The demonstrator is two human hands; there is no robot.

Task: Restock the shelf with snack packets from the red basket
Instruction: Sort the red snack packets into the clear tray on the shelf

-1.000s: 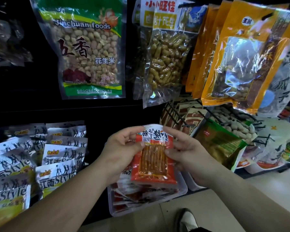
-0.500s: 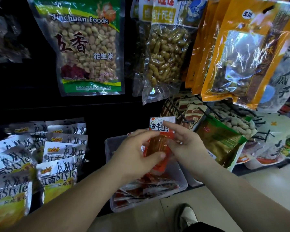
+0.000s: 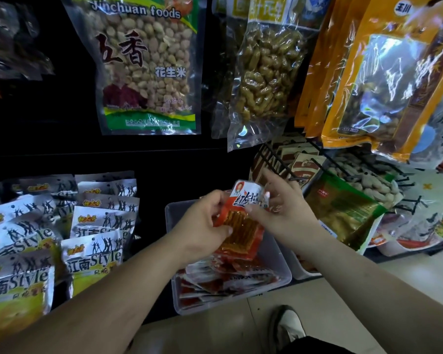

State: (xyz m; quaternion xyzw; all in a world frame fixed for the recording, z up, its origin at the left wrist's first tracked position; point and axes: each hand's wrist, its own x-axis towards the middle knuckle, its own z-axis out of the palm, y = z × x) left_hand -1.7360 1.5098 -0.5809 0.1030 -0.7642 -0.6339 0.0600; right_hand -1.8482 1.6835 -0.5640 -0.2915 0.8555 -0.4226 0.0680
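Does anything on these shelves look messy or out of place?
Only the clear bin: its red packets lie jumbled, overlapping at odd angles, unlike the Style packets standing in rows at left. The left hand and right hand hold a single packet above it. Nothing looks spilled or torn.

Both bare forearms reach forward and converge, bringing the hands close together. The left hand (image 3: 202, 223) curls its fingers and thumb round the left edge of a packet (image 3: 243, 227). The right hand (image 3: 285, 215), just to its right, pinches the packet's top between thumb and fingers, with the index finger raised.
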